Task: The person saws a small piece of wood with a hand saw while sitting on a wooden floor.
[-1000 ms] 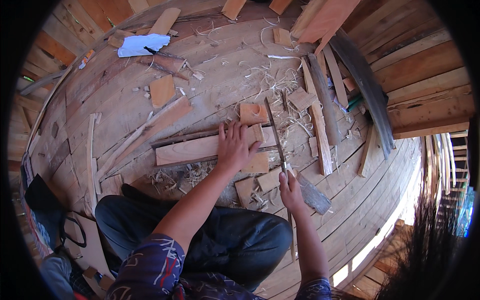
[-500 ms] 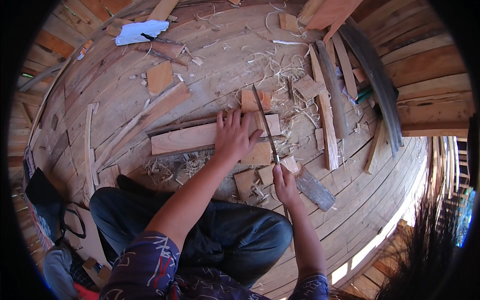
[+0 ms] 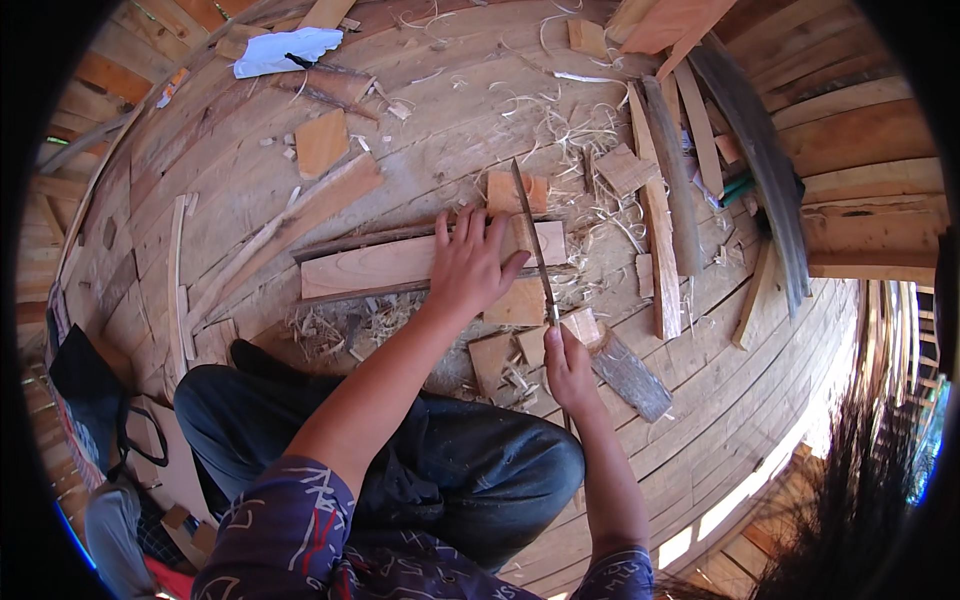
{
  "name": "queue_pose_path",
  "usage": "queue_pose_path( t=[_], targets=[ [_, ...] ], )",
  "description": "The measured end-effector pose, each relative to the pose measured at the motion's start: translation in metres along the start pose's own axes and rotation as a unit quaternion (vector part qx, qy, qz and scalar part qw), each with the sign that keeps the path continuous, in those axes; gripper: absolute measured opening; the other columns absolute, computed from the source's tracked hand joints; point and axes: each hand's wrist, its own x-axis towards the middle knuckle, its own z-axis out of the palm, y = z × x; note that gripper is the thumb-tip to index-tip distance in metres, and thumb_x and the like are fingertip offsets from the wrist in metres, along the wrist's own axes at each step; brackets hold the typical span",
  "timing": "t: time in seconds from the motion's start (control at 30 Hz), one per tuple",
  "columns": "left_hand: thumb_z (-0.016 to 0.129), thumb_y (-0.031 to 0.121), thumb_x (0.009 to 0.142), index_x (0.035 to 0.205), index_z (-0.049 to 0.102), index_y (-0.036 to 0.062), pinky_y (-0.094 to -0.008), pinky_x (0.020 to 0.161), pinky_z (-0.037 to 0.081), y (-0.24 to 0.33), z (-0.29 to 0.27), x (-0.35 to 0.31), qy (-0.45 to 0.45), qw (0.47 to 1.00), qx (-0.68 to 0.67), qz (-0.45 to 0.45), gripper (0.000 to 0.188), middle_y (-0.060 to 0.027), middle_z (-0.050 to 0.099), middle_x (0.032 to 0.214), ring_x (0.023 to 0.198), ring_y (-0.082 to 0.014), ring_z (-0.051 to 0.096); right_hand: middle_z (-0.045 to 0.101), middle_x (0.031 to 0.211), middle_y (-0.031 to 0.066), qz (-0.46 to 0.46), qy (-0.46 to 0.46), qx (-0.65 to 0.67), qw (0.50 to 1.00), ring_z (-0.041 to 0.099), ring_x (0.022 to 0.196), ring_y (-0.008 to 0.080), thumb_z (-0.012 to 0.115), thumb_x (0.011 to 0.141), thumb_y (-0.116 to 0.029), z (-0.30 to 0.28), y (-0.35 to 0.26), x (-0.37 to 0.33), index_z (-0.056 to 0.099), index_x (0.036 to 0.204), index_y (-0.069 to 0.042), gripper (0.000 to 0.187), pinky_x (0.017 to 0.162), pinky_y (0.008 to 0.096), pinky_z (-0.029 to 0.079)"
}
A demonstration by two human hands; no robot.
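Work partway along, by the look of it. Done: lots of thin curls [image 3: 572, 128] shaved off, out past the left fingertips. Left: hard to tell how much; small block [image 3: 521, 234] in one piece, as far as shown, with no clear cut to see from above.

Left hand [image 3: 468, 268] open and flat, fingers spread over the long plank [image 3: 365, 265], thumb pointing right, near the small block. Right hand [image 3: 572, 372] curled shut around the handle of a long knife [image 3: 530, 218]. Blade just right of the left thumb, slanting up and away past the fingertips. Touching the block or just beside it, cannot tell which.

Small block just right of the left fingers, on top of the plank: short, pale and narrow. Plank smooth and light brown on top, with curved lines in the wood and dark, rough sides. Just past the left fingertips, an orange-brown piece [image 3: 502, 188]. Right of the right fingers, a chunk with grey bark [image 3: 632, 378].
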Motion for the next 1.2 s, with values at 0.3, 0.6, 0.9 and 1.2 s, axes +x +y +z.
queue_pose_path(
  t=[0.3, 0.6, 0.9, 1.2],
  targets=[
    [0.057, 0.046, 0.091, 0.127, 0.05, 0.0025, -0.0563, 0.105, 0.027, -0.003, 0.001, 0.0, 0.003, 1.0, 0.0, 0.011, 0.057, -0.0208, 0.055, 0.121, 0.123, -0.0371, 0.047, 0.054, 0.069, 0.0279, 0.021, -0.014, 0.023, 0.999, 0.052, 0.065, 0.0452, 0.041, 0.104, -0.035, 0.001, -0.006, 0.01, 0.053, 0.091, 0.005, 0.044, 0.062, 0.047, 0.042],
    [0.058, 0.046, 0.091, 0.128, 0.05, 0.0029, -0.0549, 0.103, 0.028, -0.004, 0.003, 0.003, -0.004, 1.0, 0.014, 0.0, 0.057, -0.0181, 0.056, 0.117, 0.117, -0.0343, 0.05, 0.054, 0.072, 0.0278, 0.073, -0.037, -0.016, 0.997, 0.057, 0.069, 0.0425, 0.042, 0.104, -0.035, -0.01, -0.011, -0.008, 0.052, 0.092, 0.007, 0.045, 0.064, 0.0472, 0.042],
    [0.058, 0.048, 0.09, 0.131, 0.046, 0.0016, -0.0564, 0.105, 0.027, -0.005, -0.003, 0.005, -0.057, 0.998, 0.017, 0.004, 0.064, -0.0182, 0.054, 0.12, 0.12, -0.0322, 0.049, 0.052, 0.067, 0.0269, 0.083, -0.038, -0.037, 0.995, 0.055, 0.064, 0.0416, 0.042, 0.104, -0.036, -0.01, -0.027, -0.01, 0.052, 0.092, 0.007, 0.046, 0.061, 0.0474, 0.04],
    [0.061, 0.046, 0.088, 0.133, 0.044, -0.0004, -0.0562, 0.106, 0.028, -0.008, -0.004, 0.006, -0.074, 0.997, 0.006, 0.013, 0.066, -0.0186, 0.053, 0.121, 0.121, -0.033, 0.049, 0.045, 0.062, 0.0061, 0.035, -0.044, -0.026, 0.998, 0.041, 0.06, 0.0169, 0.038, 0.106, -0.042, -0.018, -0.011, 0.014, 0.05, 0.082, 0.0, 0.05, 0.058, 0.0352, 0.037]
  ],
)
